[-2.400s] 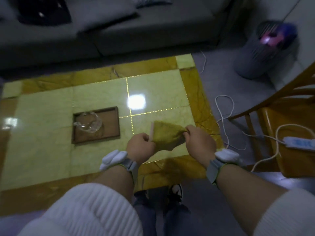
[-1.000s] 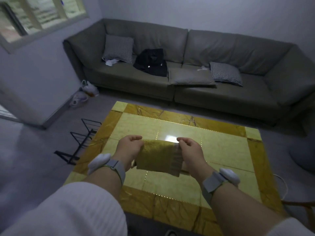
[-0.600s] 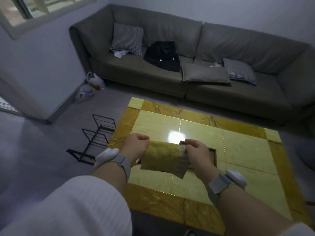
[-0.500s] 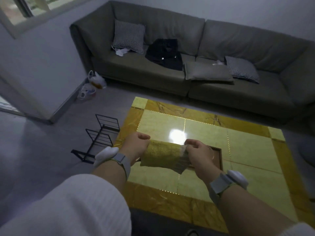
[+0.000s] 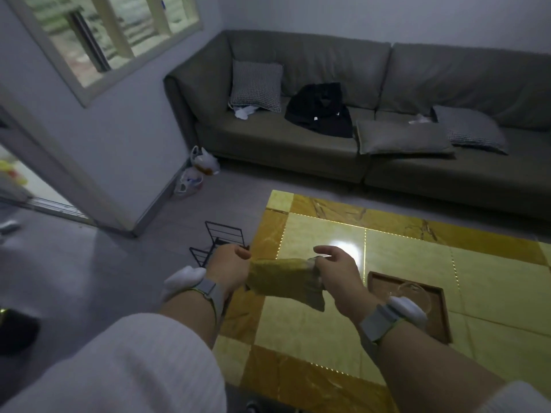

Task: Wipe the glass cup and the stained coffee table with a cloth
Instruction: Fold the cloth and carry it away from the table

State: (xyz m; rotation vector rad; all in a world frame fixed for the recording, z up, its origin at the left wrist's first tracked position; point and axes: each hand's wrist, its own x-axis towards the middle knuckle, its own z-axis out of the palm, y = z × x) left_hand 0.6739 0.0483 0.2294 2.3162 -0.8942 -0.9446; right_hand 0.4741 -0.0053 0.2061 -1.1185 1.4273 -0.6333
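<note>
Yellow cloth [image 5: 280, 283] stays stretched between both hands, view swung left.

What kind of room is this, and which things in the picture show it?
Most likely a home living room. A long grey sofa with cushions stands along the far wall, and a low coffee table with a glossy yellow top stands in front of it. A window is in the left wall.
</note>
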